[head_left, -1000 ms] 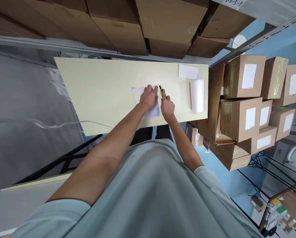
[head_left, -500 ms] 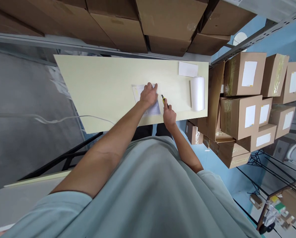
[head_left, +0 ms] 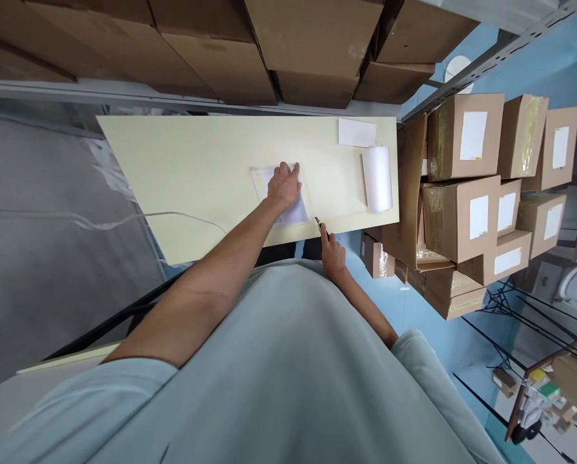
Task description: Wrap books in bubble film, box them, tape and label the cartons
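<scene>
A thin pale lilac sheet, partly see-through and with faint print, lies on the cream tabletop. My left hand presses down on it from above, thumb and index finger spread near its right edge; the palm covers the middle of the sheet. My right hand is wrapped round a yellow and black utility knife. The knife's tip points up and left, close to the sheet's lower right corner, near the table's front edge. Whether the blade touches the table cannot be made out.
A white roll stands at the table's right end, beside a white paper slip. A white cable crosses the left side. Stacked cartons are on the right, and a shelf of boxes runs along the back.
My right hand has drawn the knife toward me, down along the sheet's right side to the table's front edge. My left hand stays on the sheet. The view has shifted slightly.
</scene>
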